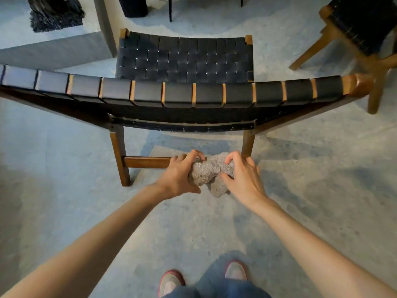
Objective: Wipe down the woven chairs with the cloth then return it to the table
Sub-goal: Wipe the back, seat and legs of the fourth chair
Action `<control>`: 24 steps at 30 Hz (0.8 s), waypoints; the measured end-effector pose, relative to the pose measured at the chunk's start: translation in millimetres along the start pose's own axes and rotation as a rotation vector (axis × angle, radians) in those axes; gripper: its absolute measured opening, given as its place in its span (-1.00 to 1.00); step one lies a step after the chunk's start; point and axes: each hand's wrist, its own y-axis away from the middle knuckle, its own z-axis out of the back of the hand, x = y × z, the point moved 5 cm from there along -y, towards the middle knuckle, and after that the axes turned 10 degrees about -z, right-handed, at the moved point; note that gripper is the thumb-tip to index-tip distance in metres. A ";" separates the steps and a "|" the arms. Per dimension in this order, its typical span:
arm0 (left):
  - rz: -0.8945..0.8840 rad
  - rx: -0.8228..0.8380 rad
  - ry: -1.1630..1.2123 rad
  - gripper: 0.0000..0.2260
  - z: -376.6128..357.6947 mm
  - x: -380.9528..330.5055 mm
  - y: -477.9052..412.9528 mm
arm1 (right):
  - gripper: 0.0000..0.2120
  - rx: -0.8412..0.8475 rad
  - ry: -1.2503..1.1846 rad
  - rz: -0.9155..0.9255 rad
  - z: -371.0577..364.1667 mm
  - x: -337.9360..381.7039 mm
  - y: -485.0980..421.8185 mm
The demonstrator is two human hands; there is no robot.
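- I stand behind the woven chair [184, 61], looking down over its curved, black-strapped backrest [178, 94] at the seat beyond.
- Both my arms reach down to the low wooden rail [146, 162] that joins the two rear legs.
- The cloth [209, 168], grey and fluffy, is bunched up on the right part of that rail, between my two hands, with a loose corner hanging below.
- My left hand [179, 175] grips the cloth's left end, fingers curled over it at the rail.
- My right hand [242, 177] pinches the cloth's right end with bent fingers, just beside the right rear leg [248, 145].
- A second woven chair [363, 24] stands off to the upper right, well apart.
- My shoes [170, 282] rest on the mottled grey floor [322, 190] below.
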 end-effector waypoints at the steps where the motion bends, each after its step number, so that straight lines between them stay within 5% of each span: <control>1: -0.014 -0.005 -0.006 -0.31 -9.9 12.0 -12.5 | -0.68 -0.023 0.033 0.036 -11.2 -9.6 -11.0; 5: -0.096 -0.127 0.069 -0.30 -43.4 48.6 -59.4 | -0.66 -0.088 -0.032 0.124 -44.7 -49.4 -52.7; 11: -0.230 -0.179 -0.137 -0.73 -83.0 77.9 -132.7 | -0.47 -0.158 -0.118 0.114 -76.4 -104.8 -102.6; 13: -0.248 -0.208 -0.118 -0.71 -80.5 77.6 -144.5 | -0.43 -0.102 -0.097 0.086 -78.0 -112.5 -117.5; 17: -0.360 -0.231 -0.204 -0.65 -84.4 71.5 -170.5 | -0.68 -0.143 -0.036 0.191 -77.1 -127.8 -136.9; 24: -0.405 -0.060 -0.083 -0.36 -79.2 54.4 -181.5 | -0.47 -0.085 -0.010 0.122 -48.0 -135.6 -120.4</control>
